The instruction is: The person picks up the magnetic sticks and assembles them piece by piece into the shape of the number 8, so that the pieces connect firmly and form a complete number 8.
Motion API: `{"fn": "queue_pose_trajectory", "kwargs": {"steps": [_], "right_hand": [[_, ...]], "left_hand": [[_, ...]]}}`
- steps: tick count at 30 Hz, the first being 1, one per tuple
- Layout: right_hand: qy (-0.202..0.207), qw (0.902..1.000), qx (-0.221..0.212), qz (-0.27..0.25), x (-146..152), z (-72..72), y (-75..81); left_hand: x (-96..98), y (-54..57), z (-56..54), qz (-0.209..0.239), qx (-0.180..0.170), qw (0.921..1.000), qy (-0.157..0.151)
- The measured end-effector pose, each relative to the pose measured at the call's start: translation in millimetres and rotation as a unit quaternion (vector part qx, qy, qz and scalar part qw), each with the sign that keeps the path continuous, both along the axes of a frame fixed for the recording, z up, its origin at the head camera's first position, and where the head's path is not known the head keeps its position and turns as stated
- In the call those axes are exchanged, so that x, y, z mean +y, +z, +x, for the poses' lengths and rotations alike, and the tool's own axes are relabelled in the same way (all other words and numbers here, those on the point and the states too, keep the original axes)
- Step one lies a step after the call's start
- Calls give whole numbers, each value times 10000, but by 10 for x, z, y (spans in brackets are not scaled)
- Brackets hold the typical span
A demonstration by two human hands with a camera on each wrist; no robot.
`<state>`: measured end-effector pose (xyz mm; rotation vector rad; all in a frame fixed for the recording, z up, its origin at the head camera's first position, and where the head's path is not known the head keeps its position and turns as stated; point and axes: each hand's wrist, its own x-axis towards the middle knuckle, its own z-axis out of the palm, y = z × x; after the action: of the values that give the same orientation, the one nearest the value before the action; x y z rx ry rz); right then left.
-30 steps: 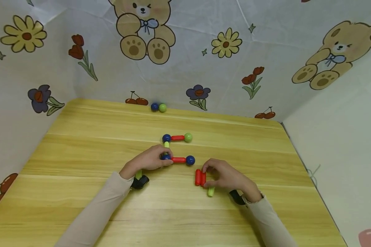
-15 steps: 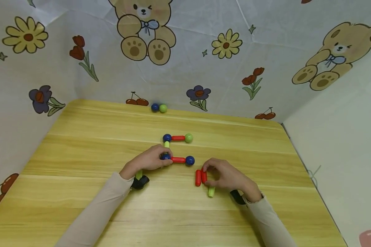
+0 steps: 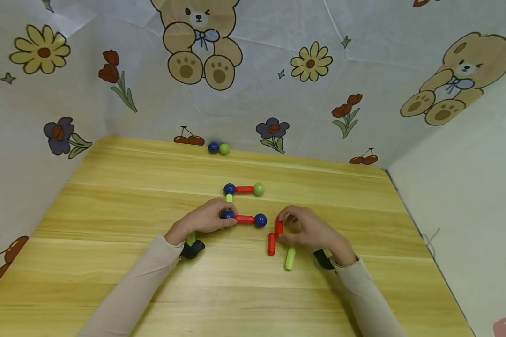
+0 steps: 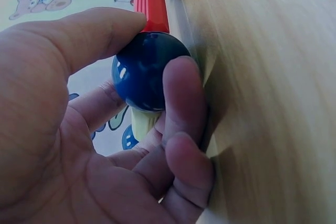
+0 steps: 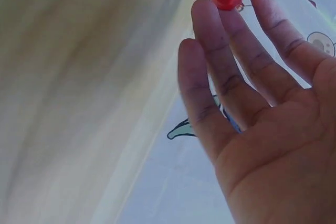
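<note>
Landmark ball (image 3: 228,215), head view: blue, pinched in the left hand (image 3: 208,218) and joined to a near red rod (image 3: 245,219) running right to a blue end ball (image 3: 260,220). Beyond the landmark ball, a lime rod (image 3: 229,198) leads to a blue corner ball (image 3: 229,189), linked by a far red rod (image 3: 244,189) to a green end ball (image 3: 259,189). To the right of the landmark ball, the right hand (image 3: 307,229) pinches a held red rod (image 3: 279,227), thumb near one end, fingertips near the other; a loose red rod (image 3: 271,244) lies just beside it.
Left wrist view: thumb and fingers close round the landmark ball, parted only by its width.
Right wrist view: the held red rod, cut off by the frame edge, meets the fingertips; the thumb is mostly hidden.
</note>
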<state>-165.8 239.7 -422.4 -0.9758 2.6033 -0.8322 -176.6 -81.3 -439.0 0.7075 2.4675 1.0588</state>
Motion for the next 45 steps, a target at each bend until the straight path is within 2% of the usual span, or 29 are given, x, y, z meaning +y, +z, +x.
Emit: {"fn": "queue_pose_trajectory", "kwargs": {"steps": [6, 13, 19, 27, 39, 45], "right_hand": [[139, 9991, 151, -367, -89, -171, 27], [-48, 9971, -286, -699, -203, -315, 25], [-145, 9961, -342, -795, -306, -414, 4], [-395, 9956, -406, -742, -395, -450, -62], [-178, 9938, -452, -999, -428, -456, -144], [-498, 9905, -684, -1081, -457, -468, -170]], "left_hand": [[10, -12, -1, 4, 31, 10000, -27], [29, -13, 1, 72, 24, 9999, -73], [23, -3, -2, 68, 12, 10000, -61], [7, 4, 1, 127, 64, 9998, -121], [2, -4, -3, 163, 62, 9998, -119], [2, -19, -13, 116, 122, 9998, -108]]}}
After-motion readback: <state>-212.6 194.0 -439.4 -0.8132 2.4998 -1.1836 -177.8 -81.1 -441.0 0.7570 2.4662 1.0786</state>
